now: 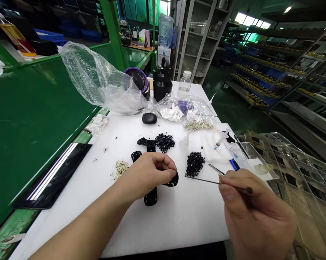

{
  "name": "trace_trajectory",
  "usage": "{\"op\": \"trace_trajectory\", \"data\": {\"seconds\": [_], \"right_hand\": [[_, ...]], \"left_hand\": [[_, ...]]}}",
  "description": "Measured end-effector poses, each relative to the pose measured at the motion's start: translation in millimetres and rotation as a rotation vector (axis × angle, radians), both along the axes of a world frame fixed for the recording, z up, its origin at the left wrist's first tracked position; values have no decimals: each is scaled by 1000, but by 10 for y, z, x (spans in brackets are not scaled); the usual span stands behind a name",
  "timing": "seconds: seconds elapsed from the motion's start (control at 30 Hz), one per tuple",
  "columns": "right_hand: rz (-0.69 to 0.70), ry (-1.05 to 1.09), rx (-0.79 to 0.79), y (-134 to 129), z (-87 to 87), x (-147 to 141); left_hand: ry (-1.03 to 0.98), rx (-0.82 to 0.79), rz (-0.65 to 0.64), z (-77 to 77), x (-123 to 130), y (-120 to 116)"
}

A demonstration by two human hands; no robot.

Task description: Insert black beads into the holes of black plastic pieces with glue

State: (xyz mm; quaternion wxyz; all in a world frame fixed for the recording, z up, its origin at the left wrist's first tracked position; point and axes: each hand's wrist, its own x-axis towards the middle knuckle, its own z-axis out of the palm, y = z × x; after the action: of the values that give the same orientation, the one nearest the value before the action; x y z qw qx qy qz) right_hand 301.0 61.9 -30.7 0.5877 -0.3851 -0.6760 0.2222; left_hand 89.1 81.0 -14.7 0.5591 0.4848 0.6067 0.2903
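- Left hand (157, 169) pinching a black part (174, 180) over the middle of the white surface (179, 224), its rounded end pointing right!
- Right hand (256, 206), well apart, gripping a thin rod (203, 179); its long axis runs left, slightly away from the person, tip beside the nearer black pile (194, 164).
- A pointed metal tool (215, 169) shares that grip, aimed left and away.
- Below the left hand, a black strip (151, 196) lies lengthwise toward the person.
- Across the surface: pale bits (121, 168), a black bottle (163, 88), clear plastic (103, 79).
- And the room: loaded racks (276, 68) right, green panel (30, 104) left!
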Motion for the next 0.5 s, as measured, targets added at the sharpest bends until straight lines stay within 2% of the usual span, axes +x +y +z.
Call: {"op": "trace_trajectory", "data": {"seconds": [0.1, 0.4, 0.5], "right_hand": [[35, -18, 10, -15, 40, -111], [70, -66, -45, 12, 20, -154], [2, -45, -18, -33, 15, -121]], "left_hand": [[-27, 11, -12, -16, -13, 5], [-18, 17, -21, 9, -2, -23], [-23, 6, -21, -4, 2, -17]]}}
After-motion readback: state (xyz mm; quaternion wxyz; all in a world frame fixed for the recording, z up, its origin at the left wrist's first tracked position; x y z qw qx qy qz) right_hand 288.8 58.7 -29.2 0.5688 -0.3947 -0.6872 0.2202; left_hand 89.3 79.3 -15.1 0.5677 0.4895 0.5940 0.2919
